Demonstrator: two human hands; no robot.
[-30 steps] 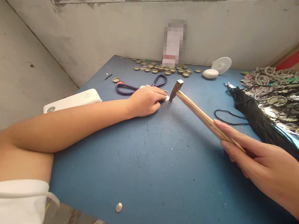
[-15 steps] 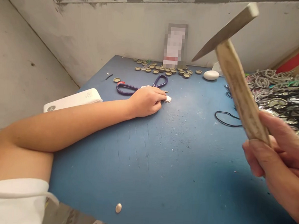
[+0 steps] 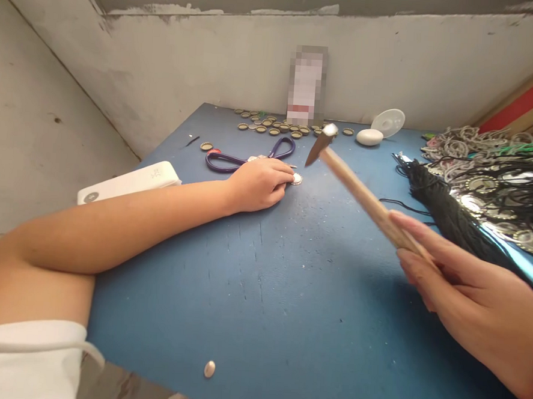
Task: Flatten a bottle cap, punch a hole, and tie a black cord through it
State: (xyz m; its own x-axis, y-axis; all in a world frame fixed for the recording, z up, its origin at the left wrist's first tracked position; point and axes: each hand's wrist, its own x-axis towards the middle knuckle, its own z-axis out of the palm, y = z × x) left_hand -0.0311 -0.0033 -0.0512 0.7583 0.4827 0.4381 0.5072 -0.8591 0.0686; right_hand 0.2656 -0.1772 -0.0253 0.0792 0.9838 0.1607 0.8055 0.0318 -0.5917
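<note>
My left hand (image 3: 261, 184) rests on the blue table (image 3: 259, 319), its fingertips closed against the edge of a bottle cap (image 3: 297, 179) that lies flat and shows a pale face. Wrapped round the wooden handle of a hammer (image 3: 361, 196), my right hand (image 3: 463, 296) is at the right. The hammer's head hangs above the table, a little to the upper right of the bottle cap and apart from it. Just behind my left hand lie scissors (image 3: 226, 161) with dark blue handles, their blades partly hidden by the hand.
Several loose bottle caps (image 3: 274, 132) lie along the back. A white oval object (image 3: 369, 137) sits near a white disc (image 3: 390, 123). Black and grey cords (image 3: 434, 185) heap up at the right. A white power bank (image 3: 129, 182) is by my left forearm; a small button-like piece (image 3: 210, 369) lies in front.
My right hand has brought the hammer down and to the left, from high up to near the bottle cap. My left hand keeps its place at the cap.
</note>
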